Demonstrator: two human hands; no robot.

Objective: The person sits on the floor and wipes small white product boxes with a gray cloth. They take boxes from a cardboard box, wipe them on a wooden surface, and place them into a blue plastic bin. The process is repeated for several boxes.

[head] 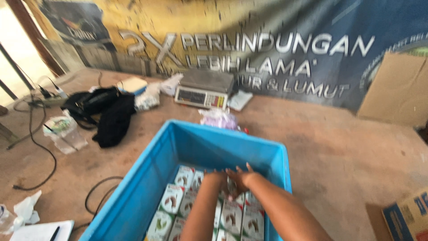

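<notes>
A blue plastic crate point(147, 178) stands on the floor in front of me, packed with several small white-and-green boxes point(171, 198) laid in rows. Both my arms reach down into it. My left hand point(216, 177) and my right hand point(240, 177) meet at the far end of the rows, fingers bent down among the boxes. Blur and the hands themselves hide whether either hand grips a box. The crate's far end, beyond the hands, holds no boxes.
A digital scale point(205, 89) sits by a banner-covered wall. A black bag point(104, 109), a plastic bag with a cup point(62, 131), cables point(38, 147) and a power strip point(47, 98) lie left. Cardboard boxes point(408, 216) stand right. Paper and a pen point(42, 231) lie bottom left.
</notes>
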